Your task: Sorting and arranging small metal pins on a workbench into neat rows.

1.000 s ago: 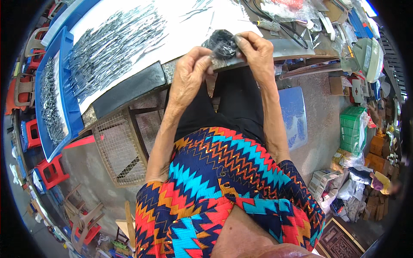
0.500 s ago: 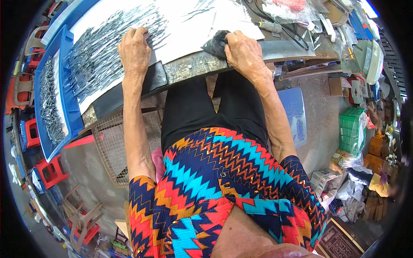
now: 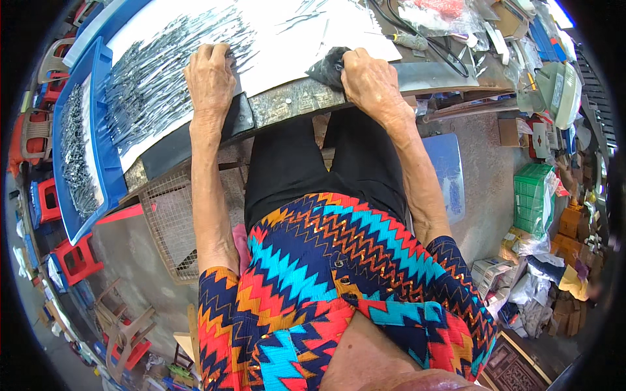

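Many thin dark strips (image 3: 140,91) lie side by side over a white sheet (image 3: 280,49) on the workbench. At the right edge of these strips, my left hand (image 3: 212,81) is closed, knuckles up; its fingertips and whatever they pinch are hidden. Near the bench's front edge, my right hand (image 3: 373,81) grips a crumpled black plastic bag (image 3: 325,70), which lies partly over the sheet's border. A dark flat plate (image 3: 240,116) rests on the edge just beside my left wrist.
A blue tray (image 3: 104,163) with more dark strips overhangs the bench's left end. Cables (image 3: 450,58), a clear plastic bag (image 3: 435,13) and a greenish box-shaped device (image 3: 559,94) crowd the right end. A green crate (image 3: 533,195) stands on the floor at right.
My left hand has shifted slightly to the right along the strips. My right hand stays in nearly the same place on the black plastic bag.
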Available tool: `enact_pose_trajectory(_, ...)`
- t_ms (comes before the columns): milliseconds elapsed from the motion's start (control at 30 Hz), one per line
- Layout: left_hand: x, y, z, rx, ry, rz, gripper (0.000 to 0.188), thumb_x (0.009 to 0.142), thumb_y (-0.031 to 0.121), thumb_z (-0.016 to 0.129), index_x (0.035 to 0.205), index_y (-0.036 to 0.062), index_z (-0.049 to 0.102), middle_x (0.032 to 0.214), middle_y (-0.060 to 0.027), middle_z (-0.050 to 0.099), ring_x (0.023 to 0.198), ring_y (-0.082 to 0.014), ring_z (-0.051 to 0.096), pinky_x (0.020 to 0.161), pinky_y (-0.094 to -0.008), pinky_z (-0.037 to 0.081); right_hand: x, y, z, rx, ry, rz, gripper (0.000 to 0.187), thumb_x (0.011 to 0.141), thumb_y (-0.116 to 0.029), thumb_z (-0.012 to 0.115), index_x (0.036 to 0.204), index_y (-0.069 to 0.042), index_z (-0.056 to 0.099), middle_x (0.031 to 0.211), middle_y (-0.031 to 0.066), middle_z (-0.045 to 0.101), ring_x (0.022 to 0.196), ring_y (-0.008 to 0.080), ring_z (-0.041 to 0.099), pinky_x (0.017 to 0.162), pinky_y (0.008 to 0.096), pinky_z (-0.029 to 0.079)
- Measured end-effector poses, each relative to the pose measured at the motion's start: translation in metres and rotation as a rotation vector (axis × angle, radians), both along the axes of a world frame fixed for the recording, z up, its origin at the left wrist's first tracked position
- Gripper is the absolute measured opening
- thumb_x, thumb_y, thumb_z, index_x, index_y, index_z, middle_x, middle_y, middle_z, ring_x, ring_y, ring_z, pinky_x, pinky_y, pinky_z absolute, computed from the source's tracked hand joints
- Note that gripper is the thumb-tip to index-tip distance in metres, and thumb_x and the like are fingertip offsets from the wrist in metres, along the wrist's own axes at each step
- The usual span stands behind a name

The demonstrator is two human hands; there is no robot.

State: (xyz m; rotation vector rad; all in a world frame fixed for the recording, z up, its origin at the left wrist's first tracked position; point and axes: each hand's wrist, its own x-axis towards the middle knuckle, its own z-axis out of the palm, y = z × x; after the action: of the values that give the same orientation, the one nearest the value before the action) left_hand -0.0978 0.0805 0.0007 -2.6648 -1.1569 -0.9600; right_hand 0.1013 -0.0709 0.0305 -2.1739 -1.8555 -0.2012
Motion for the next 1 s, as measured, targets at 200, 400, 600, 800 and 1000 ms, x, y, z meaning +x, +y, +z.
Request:
enact_pose_trajectory(200, 0.010, -0.004, 0.004, -0.008, -0.039, -0.069, 0.024, 0.071, 0.001, 0.059, 0.094, 0.0073, 0.058, 0.090, -0.0097, 0.055, 0.088, -0.0263, 0.052, 0.076, -0.0392, 0.040, 0.003, 0.001, -0.003, -0.007, -0.031, 0.008, 0.012, 0.072, -0.008, 0.057, 0.077, 0.003, 0.056, 0.078, 0.0190, 0.058, 0.068, 0.0332, 0.062, 0.058, 0.0391, 0.050)
enact_pose_trajectory(400, 0.054, -0.011, 0.010, -0.298, -0.161, -0.266, 0.017, 0.076, 0.004, 0.058, 0.093, 0.0016, 0.060, 0.090, -0.0133, 0.060, 0.084, -0.0270, 0.057, 0.075, -0.0343, 0.045, 0.008, -0.005, -0.011, 0.170, 0.161, 0.021, 0.012, 0.075, -0.011, 0.052, 0.077, 0.000, 0.053, 0.078, 0.0175, 0.057, 0.069, 0.0347, 0.057, 0.061, 0.0411, 0.045)
enact_pose_trajectory(600, 0.109, -0.005, -0.001, -0.308, -0.151, -0.401, 0.017, 0.076, 0.006, 0.056, 0.092, 0.0013, 0.059, 0.087, -0.0164, 0.060, 0.080, -0.0289, 0.059, 0.072, -0.0366, 0.045, 0.008, -0.012, -0.006, 0.336, 0.327, -0.051, 0.015, 0.073, -0.012, 0.054, 0.076, 0.003, 0.055, 0.070, 0.0170, 0.058, 0.063, 0.0324, 0.057, 0.060, 0.0393, 0.044)
enact_pose_trajectory(800, 0.132, 0.003, -0.004, -0.277, -0.050, -0.393, 0.016, 0.073, 0.009, 0.057, 0.088, 0.0021, 0.057, 0.078, -0.0190, 0.061, 0.073, -0.0335, 0.060, 0.066, -0.0406, 0.046, 0.015, -0.021, -0.003, 0.263, 0.702, -0.177, 0.017, 0.070, -0.012, 0.056, 0.076, 0.004, 0.056, 0.067, 0.0168, 0.058, 0.055, 0.0259, 0.057, 0.055, 0.0351, 0.045)
enact_pose_trajectory(1000, 0.138, -0.006, 0.008, -0.357, 0.058, -0.282, 0.027, 0.069, 0.003, 0.054, 0.097, 0.0031, 0.053, 0.076, -0.0234, 0.061, 0.074, -0.0374, 0.060, 0.066, -0.0437, 0.045, 0.016, -0.029, -0.003, 0.272, 1.025, -0.143, 0.008, 0.069, -0.002, 0.059, 0.074, 0.004, 0.057, 0.061, 0.0027, 0.054, 0.053, 0.0048, 0.049, 0.047, 0.0208, 0.039)
